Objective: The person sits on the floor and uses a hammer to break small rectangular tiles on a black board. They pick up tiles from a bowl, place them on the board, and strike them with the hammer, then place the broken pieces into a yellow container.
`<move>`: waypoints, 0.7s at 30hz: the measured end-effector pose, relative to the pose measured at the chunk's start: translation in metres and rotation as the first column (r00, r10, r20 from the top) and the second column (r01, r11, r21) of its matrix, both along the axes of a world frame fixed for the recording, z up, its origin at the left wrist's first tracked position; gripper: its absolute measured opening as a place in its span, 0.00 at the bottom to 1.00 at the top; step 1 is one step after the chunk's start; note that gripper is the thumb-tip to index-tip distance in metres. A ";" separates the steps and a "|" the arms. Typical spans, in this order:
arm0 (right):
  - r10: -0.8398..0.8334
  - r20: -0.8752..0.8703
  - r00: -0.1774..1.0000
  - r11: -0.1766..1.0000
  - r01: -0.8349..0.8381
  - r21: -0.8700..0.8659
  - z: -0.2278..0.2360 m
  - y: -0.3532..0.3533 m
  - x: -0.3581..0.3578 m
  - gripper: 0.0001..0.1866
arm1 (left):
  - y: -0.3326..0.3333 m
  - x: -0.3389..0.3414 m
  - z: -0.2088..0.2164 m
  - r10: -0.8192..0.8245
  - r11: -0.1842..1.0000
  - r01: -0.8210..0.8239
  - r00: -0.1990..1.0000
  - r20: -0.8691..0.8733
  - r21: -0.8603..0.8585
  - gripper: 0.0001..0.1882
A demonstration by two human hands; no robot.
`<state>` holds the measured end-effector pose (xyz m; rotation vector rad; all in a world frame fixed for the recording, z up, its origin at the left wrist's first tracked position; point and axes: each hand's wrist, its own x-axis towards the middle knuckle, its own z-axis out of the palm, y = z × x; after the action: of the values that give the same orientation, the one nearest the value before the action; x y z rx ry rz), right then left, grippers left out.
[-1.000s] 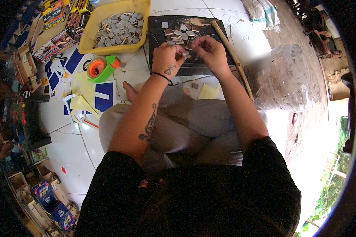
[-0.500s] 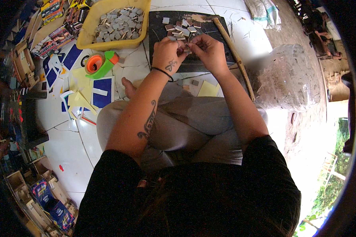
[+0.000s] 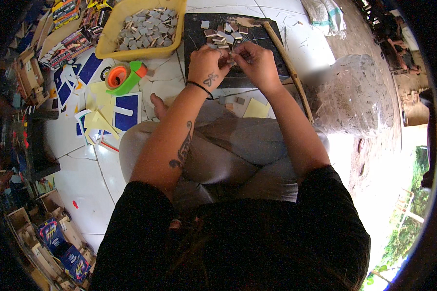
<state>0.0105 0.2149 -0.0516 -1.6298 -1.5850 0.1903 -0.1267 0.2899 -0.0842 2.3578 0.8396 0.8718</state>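
Grey little tiles (image 3: 223,36) lie on the dark board (image 3: 194,34) at upper centre, where left hand (image 3: 206,65) and right hand (image 3: 257,60) pinch one small piece between narrowed fingertips (yellow tub (image 3: 107,41) within reach).

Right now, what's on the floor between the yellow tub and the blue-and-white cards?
In the head view, an orange and green tape dispenser lies between the yellow tub and the cards, on the white tiles.

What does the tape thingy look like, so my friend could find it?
Start at the yellow tub of grey tiles on the white floor. Just below it, beside blue and yellow paper scraps, lies the tape dispenser. It is the only bright green and orange thing there, with a round orange roll.
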 end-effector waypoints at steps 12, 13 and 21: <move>-0.265 0.625 0.734 0.734 0.574 -0.363 0.008 -0.057 0.071 0.27 | -0.006 0.007 -0.001 -0.044 0.995 0.062 0.974 0.221 -0.074 0.07; -0.247 0.658 0.712 0.644 0.628 -0.437 -0.001 -0.067 0.079 0.27 | -0.007 0.007 -0.001 -0.033 0.995 0.053 0.971 0.238 -0.079 0.07; -0.302 0.155 0.941 0.849 0.339 -0.406 0.036 -0.114 0.070 0.21 | -0.009 0.008 0.000 -0.048 0.998 0.059 0.963 0.264 -0.036 0.06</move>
<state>0.0805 0.1005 -0.0160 -2.2485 -1.3638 0.3100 -0.1190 0.2806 -0.0840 2.1545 0.6760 1.1024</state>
